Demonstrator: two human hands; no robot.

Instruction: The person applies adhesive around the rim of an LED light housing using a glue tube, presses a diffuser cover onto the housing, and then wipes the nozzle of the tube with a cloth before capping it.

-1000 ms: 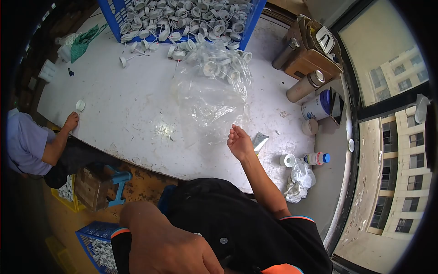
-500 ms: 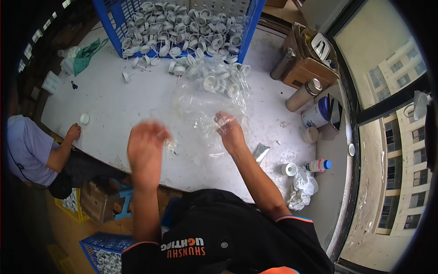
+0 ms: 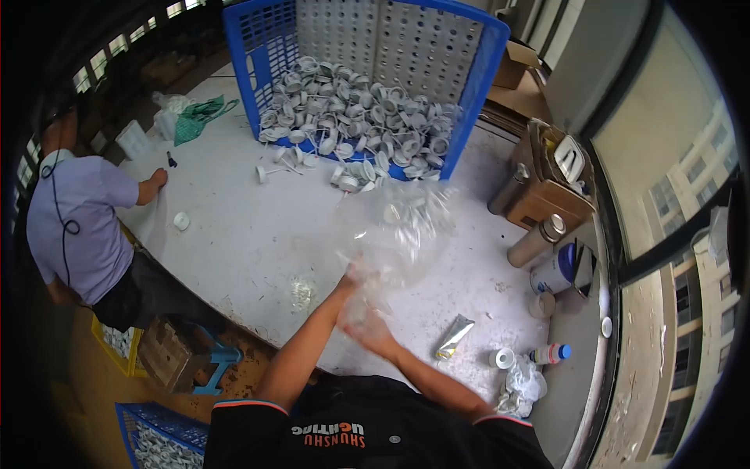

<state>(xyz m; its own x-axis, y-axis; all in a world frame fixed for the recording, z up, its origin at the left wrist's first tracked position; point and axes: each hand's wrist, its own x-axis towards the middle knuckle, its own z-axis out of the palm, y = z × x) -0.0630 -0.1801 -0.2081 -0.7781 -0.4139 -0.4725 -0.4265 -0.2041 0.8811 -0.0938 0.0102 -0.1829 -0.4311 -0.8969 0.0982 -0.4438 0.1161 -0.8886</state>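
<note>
White tabletop (image 3: 242,242), both hands (image 3: 375,336) curled on clear plastic bag (image 3: 400,238)

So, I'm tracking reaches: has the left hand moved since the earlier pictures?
Yes: the left hand has moved rightward, nearer the stationary silver tube, and is now at the clear bag.

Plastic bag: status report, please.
Left hand, right hand at clear plastic bag. Bag blurred, grip unclear. Loose white parts beyond it, near blue crate.
</note>
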